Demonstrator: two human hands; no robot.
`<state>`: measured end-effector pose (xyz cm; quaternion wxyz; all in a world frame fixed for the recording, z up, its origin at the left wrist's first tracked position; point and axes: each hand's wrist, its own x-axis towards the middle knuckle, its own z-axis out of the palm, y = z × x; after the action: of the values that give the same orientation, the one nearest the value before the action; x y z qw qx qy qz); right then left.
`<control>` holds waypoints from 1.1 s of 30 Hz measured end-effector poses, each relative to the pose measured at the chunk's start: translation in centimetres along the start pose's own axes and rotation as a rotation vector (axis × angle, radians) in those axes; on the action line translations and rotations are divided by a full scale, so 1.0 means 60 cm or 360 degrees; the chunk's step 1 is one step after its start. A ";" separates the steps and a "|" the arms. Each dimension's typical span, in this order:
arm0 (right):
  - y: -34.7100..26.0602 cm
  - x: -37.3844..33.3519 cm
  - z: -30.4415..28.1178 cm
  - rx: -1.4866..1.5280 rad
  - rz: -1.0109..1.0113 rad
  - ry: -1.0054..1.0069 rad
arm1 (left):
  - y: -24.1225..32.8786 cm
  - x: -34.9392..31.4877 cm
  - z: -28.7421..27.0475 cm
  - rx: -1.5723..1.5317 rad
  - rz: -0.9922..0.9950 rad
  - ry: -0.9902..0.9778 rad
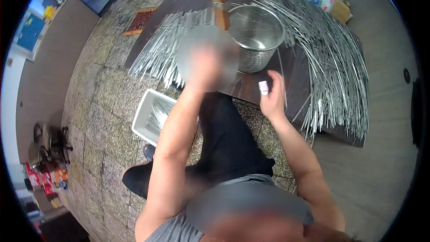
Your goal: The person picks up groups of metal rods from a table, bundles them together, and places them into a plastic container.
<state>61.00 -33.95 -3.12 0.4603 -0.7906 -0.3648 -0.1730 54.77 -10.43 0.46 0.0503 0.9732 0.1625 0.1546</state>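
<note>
My left hand [205,67] is over the left part of the dark table, in front of a wooden post [218,4]. A grey blur covers its fingers, so anything in them is hidden. To its right stands a round metal mesh basket [254,59], upright near the table's front edge. My right hand [274,95] is just in front of the basket, thumb and fingers apart, with nothing visible between them. White-pink tape [264,88] wraps its thumb. One thin silver strip [281,62] runs from beside the basket toward the right fingertips; whether they touch cannot be made out.
Silver strips [331,62] cover the table's right side, some overhanging its edge. Another pile of strips [156,47] lies at the left. A white bin [139,113] with more strips stands on the floor by my left leg. Bags and a carton [340,11] sit at the back right.
</note>
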 end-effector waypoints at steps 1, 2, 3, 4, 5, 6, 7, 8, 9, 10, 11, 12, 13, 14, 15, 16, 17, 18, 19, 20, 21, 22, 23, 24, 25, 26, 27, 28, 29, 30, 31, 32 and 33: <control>-0.004 0.003 -0.002 -0.0013 0.0009 -0.0014 | -0.008 0.001 0.010 0.0048 0.0002 0.0017; -0.006 0.004 -0.007 -0.0035 0.0027 -0.0026 | -0.009 0.004 0.017 0.0088 0.0013 0.0030; -0.001 0.004 -0.007 -0.0019 0.0035 -0.0028 | -0.006 0.005 0.016 0.0080 0.0053 0.0060; -0.001 0.006 -0.010 -0.0059 0.0060 -0.0039 | -0.003 0.005 0.016 0.0070 0.0092 0.0090; -0.006 0.008 -0.008 -0.0067 0.0071 -0.0039 | -0.002 0.004 0.015 0.0121 0.0051 0.0058; -0.005 0.007 -0.009 -0.0090 0.0091 -0.0041 | 0.013 0.005 0.002 0.0043 -0.0010 -0.0063; -0.003 0.007 -0.010 -0.0081 0.0097 -0.0039 | 0.021 0.000 0.005 0.0019 0.0053 0.0006; -0.007 0.007 -0.009 -0.0077 0.0075 -0.0013 | 0.021 -0.007 0.002 0.0003 0.0104 0.0080; -0.005 0.008 -0.010 -0.0088 0.0076 -0.0030 | 0.029 -0.008 0.000 0.0023 0.0104 0.0089; -0.002 0.006 -0.010 -0.0098 0.0076 -0.0049 | 0.036 -0.015 -0.004 -0.0008 0.0131 0.0116; -0.004 0.005 -0.007 -0.0120 0.0122 -0.0090 | 0.040 -0.022 -0.009 -0.0057 0.0131 0.0122; -0.007 0.006 -0.008 -0.0140 0.0117 -0.0114 | 0.042 -0.026 -0.011 -0.0105 0.0128 0.0127; -0.007 0.006 -0.010 -0.0159 0.0110 -0.0158 | 0.038 -0.029 0.003 -0.0085 0.0151 0.0185; -0.010 0.009 -0.009 -0.0166 0.0091 -0.0203 | 0.031 -0.033 0.009 -0.0084 0.0164 0.0189; -0.007 0.008 -0.008 -0.0185 0.0112 -0.0235 | 0.029 -0.037 0.016 -0.0071 0.0176 0.0261; -0.007 0.008 -0.009 -0.0192 0.0119 -0.0223 | 0.028 -0.042 0.023 -0.0058 0.0186 0.0335; -0.006 0.009 -0.013 -0.0173 0.0135 -0.0249 | 0.034 -0.045 0.022 0.0014 0.0202 0.0372; -0.005 0.009 -0.017 -0.0154 0.0149 -0.0275 | 0.041 -0.049 0.021 0.0004 0.0217 0.0375; -0.002 0.010 -0.022 -0.0118 0.0143 -0.0254 | 0.049 -0.055 0.020 0.0030 0.0198 0.0389; -0.006 0.015 -0.032 -0.0126 0.0146 -0.0248 | 0.057 -0.062 0.014 0.0059 0.0172 0.0401; -0.009 0.020 -0.044 0.0067 0.0204 -0.0258 | 0.066 -0.069 0.010 0.0130 0.0233 0.0534; -0.012 0.025 -0.058 0.0258 0.0262 -0.0267 | 0.080 -0.073 0.009 0.0120 0.0241 0.0535; -0.026 0.036 -0.084 0.0269 0.0257 -0.0307 | 0.090 -0.079 0.003 -0.0108 0.0186 0.0458; -0.031 0.043 -0.112 0.0296 0.0312 -0.0350 | 0.108 -0.084 0.002 -0.0342 0.0137 0.0375; -0.028 0.050 -0.144 0.0259 0.0278 -0.0340 | 0.133 -0.091 -0.009 -0.0293 0.0374 0.0473; -0.020 0.058 -0.174 0.0222 0.0237 -0.0332 | 0.147 -0.096 0.001 -0.0335 0.0443 0.0507; -0.013 0.068 -0.196 0.0211 0.0288 -0.0321 | 0.158 -0.107 0.004 -0.0459 0.0483 0.0447; -0.002 0.075 -0.216 0.0200 0.0338 -0.0310 | 0.170 -0.115 0.007 -0.0583 0.0522 0.0387; 0.019 0.079 -0.235 0.0202 0.0398 -0.0305 | 0.184 -0.113 0.013 -0.0693 0.0628 0.0389; 0.033 0.082 -0.255 0.0208 0.0421 -0.0242 | 0.201 -0.111 0.018 -0.0816 0.0734 0.0383; 0.050 0.084 -0.272 0.0171 0.0491 -0.0267 | 0.218 -0.106 0.022 -0.0805 0.0762 0.0346; 0.067 0.088 -0.288 0.0139 0.0556 -0.0287 | 0.233 -0.098 0.025 -0.0804 0.0773 0.0297; 0.077 0.090 -0.303 -0.0005 0.0521 -0.0345 | 0.248 -0.088 0.028 -0.0811 0.0785 0.0325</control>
<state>69.21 -48.63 6.78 0.4392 -0.8541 -0.2785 -0.0102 55.00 -26.28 -0.46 0.2358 0.9190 -0.1165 0.2937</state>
